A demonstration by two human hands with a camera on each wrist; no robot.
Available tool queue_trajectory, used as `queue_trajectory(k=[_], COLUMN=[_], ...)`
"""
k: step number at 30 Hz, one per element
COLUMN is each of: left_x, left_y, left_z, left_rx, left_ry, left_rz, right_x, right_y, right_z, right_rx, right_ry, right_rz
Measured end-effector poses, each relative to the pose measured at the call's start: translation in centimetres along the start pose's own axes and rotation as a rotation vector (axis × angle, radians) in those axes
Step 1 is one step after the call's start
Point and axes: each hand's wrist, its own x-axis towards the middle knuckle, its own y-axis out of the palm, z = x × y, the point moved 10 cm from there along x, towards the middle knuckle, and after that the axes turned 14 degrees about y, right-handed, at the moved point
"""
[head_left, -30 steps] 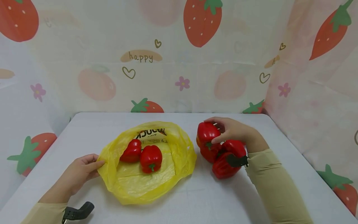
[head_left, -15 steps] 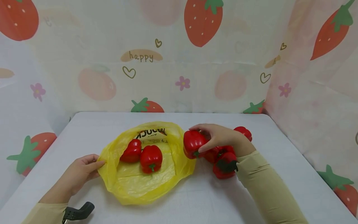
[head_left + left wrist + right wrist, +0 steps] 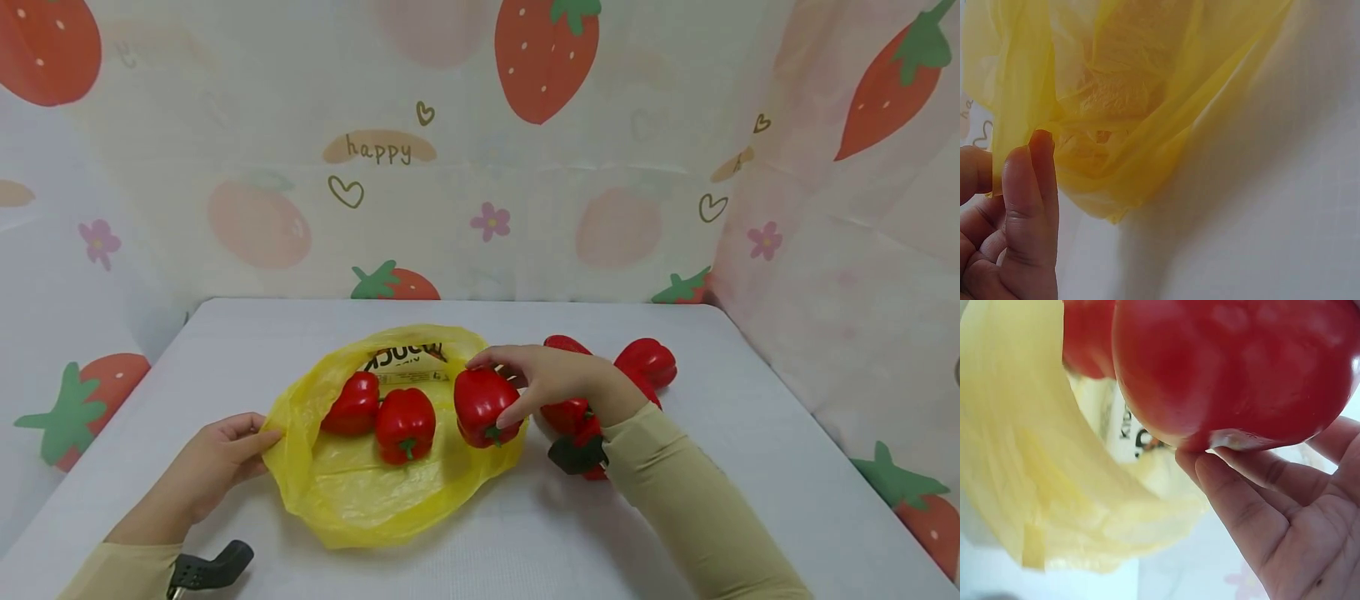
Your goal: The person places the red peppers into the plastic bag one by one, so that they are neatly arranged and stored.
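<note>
A yellow plastic bag point(image 3: 390, 508) lies on the table with its mouth spread wide. My left hand point(image 3: 217, 462) pinches its left rim; in the left wrist view, thumb and fingertips point(image 3: 1022, 181) press the thin film between them. Two red bell peppers, one on its side point(image 3: 356, 407) and one with its green stem toward me point(image 3: 406, 425), lie inside. With my right hand point(image 3: 555, 383) I grip another red bell pepper point(image 3: 480, 407) over the bag's right edge. The right wrist view shows this pepper point(image 3: 1229, 369) large, with fingers under it.
More red bell peppers point(image 3: 648, 364) lie in a group right of the bag, partly hidden by my right wrist. Dark wrist mounts point(image 3: 213, 568) jut from both sleeves. The white table point(image 3: 300, 321) ends at a strawberry-printed cloth point(image 3: 480, 125) behind.
Gripping the bell pepper, my right hand has moved left from the group on the right to over the bag's right edge. The left hand holds the rim as before.
</note>
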Motion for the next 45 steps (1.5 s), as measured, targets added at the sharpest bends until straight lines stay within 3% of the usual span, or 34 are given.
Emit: queue_trajectory(k=[8,19,35,45], left_x=[0.0,0.1,0.2,0.2], left_y=[0.1,0.1,0.1,0.2], left_z=[-0.2,-0.2,0.0,0.1], left_rx=[-0.001,0.002,0.005,0.008], left_ry=[0.007,0.012,0.009,0.013], left_rz=[0.008,0.011,0.010,0.017], right_x=[0.4,1.4,3.3,4.8], right_y=[2.7,5.4,5.2,3.8], right_z=[1.9,2.8,2.8,1.8], right_rx=[-0.035,-0.089,-0.105,-0.100], right_ry=[-0.101,-0.128,-0.043,0.039], right_rz=[0.134,0.245,0.217,0.094])
